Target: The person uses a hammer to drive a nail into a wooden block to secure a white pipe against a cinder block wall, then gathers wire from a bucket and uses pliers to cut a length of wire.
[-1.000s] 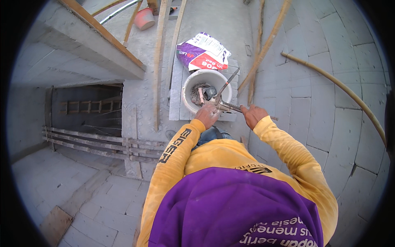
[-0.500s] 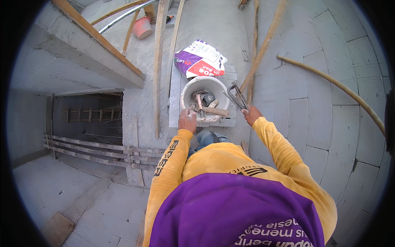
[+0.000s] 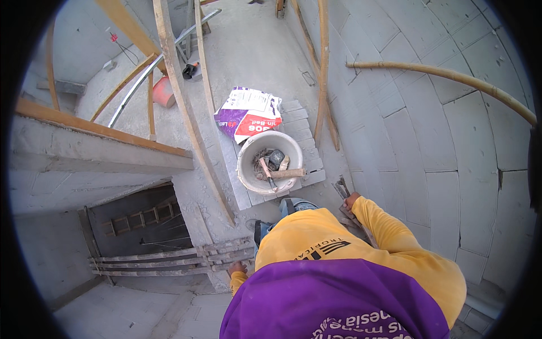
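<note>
My right hand (image 3: 351, 201) is closed round a dark, narrow metal tool (image 3: 341, 186) with two long bars. It is low on my right, between my body and the block wall. My left hand (image 3: 237, 267) hangs at my left side, next to the wooden rails, with nothing seen in it and its fingers loosely apart. In front of me stands a round whitish bucket (image 3: 244, 170), out of reach of both hands. Inside lie a thick wooden handle (image 3: 287, 173), resting over the rim, a pinkish-handled tool (image 3: 265, 168), a dark rounded item (image 3: 276, 157) and stringy scraps.
Behind the bucket leans a purple, white and red sack (image 3: 248, 113), on a slatted pallet (image 3: 309, 152). Wooden props (image 3: 186, 107) rise on the left, near a pink bucket (image 3: 164, 92). Rails (image 3: 164, 264) edge a dark opening. A bamboo pole (image 3: 440, 69) crosses the block wall.
My left hand has left the bucket's rim and dropped to my side. My right hand has lowered the metal tool beside me. The view has turned and shifted.
</note>
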Available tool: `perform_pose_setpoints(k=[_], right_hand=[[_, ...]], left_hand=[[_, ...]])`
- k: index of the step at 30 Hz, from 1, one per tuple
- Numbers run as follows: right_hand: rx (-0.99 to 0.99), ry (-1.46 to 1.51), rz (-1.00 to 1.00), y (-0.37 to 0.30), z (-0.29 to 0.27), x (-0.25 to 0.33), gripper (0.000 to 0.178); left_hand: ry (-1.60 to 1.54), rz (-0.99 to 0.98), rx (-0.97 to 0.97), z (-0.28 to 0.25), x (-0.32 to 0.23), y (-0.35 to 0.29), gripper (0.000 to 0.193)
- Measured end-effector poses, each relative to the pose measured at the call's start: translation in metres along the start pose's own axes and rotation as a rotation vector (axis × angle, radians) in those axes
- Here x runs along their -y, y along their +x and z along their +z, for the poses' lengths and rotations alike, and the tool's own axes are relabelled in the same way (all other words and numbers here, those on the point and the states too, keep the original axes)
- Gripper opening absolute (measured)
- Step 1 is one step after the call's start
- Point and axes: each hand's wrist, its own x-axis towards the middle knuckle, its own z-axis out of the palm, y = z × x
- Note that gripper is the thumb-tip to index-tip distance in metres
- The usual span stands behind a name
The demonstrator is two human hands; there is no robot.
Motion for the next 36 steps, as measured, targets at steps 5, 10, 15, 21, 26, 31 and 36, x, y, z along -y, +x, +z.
perform_pose_setpoints(k=[5, 10, 15, 21, 26, 31, 36], right_hand=[[-0.012, 0.156, 0.152, -0.030, 0.019, 0.031, 0.005], [-0.113, 0.085, -0.159, 0.039, -0.025, 0.124, 0.016], [-0.399, 0.176, -0.471, 0.040, -0.106, 0.338, 0.017], [-0.817, -0.380, -0.674, -0.036, -0.138, 0.444, 0.043], [-0.448, -0.637, -0.663, 0.008, -0.087, 0.378, 0.045], [-0.167, -0.862, -0.483, 0.037, -0.037, 0.259, 0.043], [0.033, -0.874, -0.238, 0.047, -0.016, 0.185, 0.036]], left_hand=[[-0.213, -0.189, 0.031, 0.004, -0.004, -0.026, 0.029], [-0.112, -0.166, -0.079, -0.035, -0.005, 0.009, 0.031], [-1.726, -0.860, -0.469, -0.083, -0.036, 0.053, 0.017], [-1.726, -0.851, -0.601, -0.071, -0.048, 0.039, 0.012], [-1.759, -0.977, -0.434, -0.009, -0.073, 0.013, 0.012], [-1.635, -0.957, -0.188, 0.045, -0.090, -0.034, 0.012], [-1.781, -0.991, -0.167, 0.074, -0.076, -0.060, 0.012]])
